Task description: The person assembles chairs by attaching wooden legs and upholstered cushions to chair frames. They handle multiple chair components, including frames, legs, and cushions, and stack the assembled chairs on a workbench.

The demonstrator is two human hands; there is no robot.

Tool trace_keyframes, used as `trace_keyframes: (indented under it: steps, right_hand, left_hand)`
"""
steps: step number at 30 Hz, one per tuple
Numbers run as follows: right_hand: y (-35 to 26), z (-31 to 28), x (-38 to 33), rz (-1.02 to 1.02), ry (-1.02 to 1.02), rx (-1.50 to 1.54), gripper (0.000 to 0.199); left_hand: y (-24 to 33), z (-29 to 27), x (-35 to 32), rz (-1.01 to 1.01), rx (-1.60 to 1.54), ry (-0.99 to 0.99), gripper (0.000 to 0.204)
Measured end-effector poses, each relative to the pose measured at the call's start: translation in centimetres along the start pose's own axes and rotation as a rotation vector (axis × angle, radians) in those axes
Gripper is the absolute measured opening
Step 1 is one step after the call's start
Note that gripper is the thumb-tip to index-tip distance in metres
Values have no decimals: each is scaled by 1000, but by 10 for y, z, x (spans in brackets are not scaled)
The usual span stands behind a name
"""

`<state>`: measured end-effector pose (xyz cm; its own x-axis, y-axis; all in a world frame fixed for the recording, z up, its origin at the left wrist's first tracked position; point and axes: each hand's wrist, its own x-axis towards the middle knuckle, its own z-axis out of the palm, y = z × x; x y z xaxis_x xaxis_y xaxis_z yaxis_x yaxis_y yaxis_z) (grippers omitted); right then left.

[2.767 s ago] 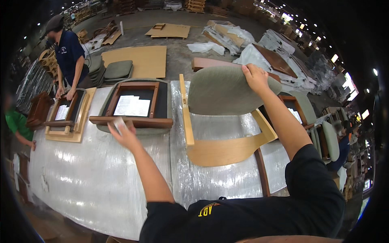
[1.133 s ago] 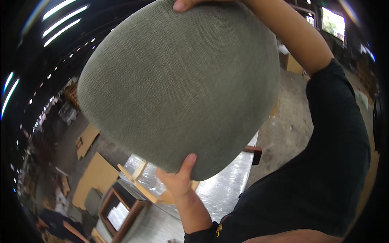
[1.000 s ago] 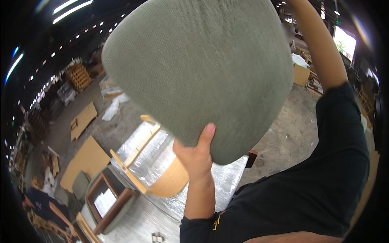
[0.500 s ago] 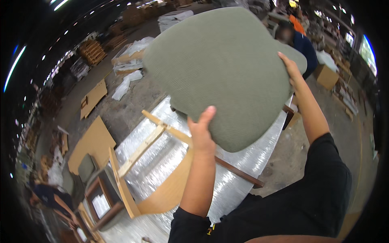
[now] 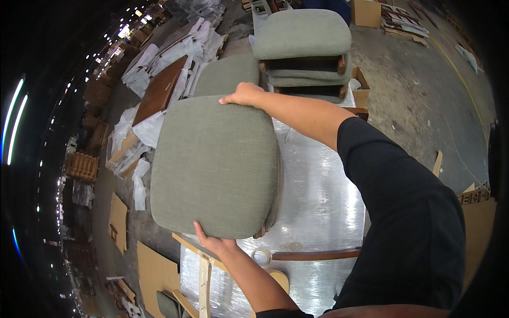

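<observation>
Lowered from overhead since half a second ago, both hands are gripping the grey-green cushion (image 5: 214, 167); left hand (image 5: 212, 244) is clasping its near edge, right hand (image 5: 244, 95) its far edge; it is hovering, possibly resting, over the foil-wrapped table (image 5: 318, 201), just before stacked cushions (image 5: 302, 47); keeping it level matters.

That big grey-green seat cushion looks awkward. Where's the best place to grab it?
Probably by two opposite edges. The seat cushion is wide, flat and rounded, with no handle, so one hand per edge steadies it. Here the left hand cups the near edge from below, and the right hand grips the far edge from above.
</observation>
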<state>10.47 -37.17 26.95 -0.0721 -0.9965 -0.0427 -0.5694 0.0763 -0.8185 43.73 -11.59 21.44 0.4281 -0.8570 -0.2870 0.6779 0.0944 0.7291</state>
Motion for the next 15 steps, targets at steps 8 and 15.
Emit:
trace_keyframes:
  steps: [8, 15]
  right_hand:
    - [23, 30, 58, -31, -16, -92, 93]
    - [2, 17, 34, -183, -108, 31, 88]
  left_hand:
    - [-8, -5, 16, -25, -24, -38, 66]
    - [-4, -3, 24, -66, 70, -48, 75]
